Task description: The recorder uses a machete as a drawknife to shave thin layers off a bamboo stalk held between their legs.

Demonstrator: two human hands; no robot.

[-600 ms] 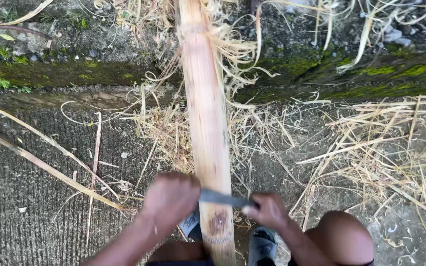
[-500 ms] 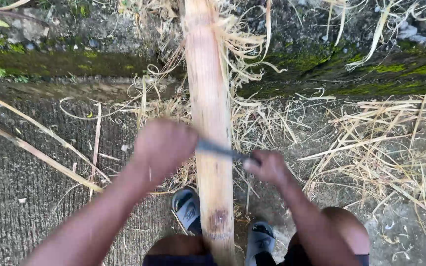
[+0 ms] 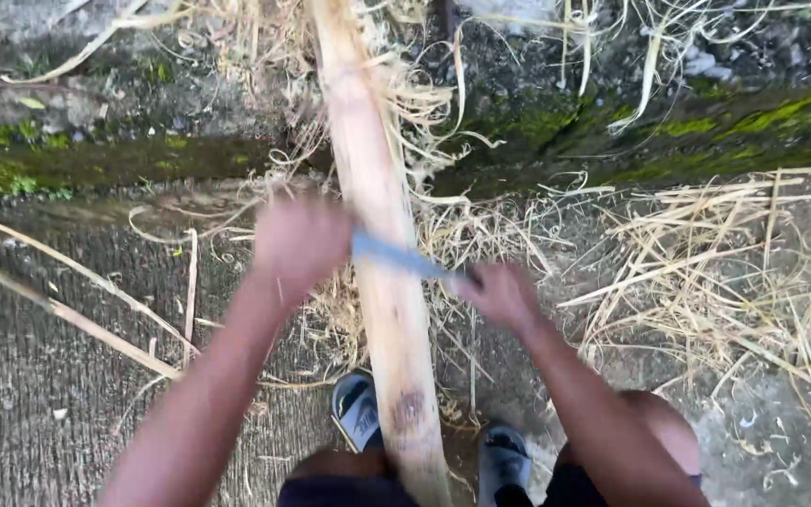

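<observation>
Left hand point(image 3: 298, 242) and right hand point(image 3: 497, 293) clamped on a blade point(image 3: 396, 257) across the pole point(image 3: 382, 244) — blurred; slip off the pole likely — toward sandalled feet point(image 3: 360, 410).

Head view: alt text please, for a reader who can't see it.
Both hands, left hand and right hand, grip a blade laid across a pale pole that runs away from the person. Straw-like shavings litter the concrete ground; two shoes show beside the pole's near end.

One pale pole point(image 3: 382, 253), one blade point(image 3: 396, 255), two hands, two sandals, countless straw shavings point(image 3: 734, 272)
</observation>
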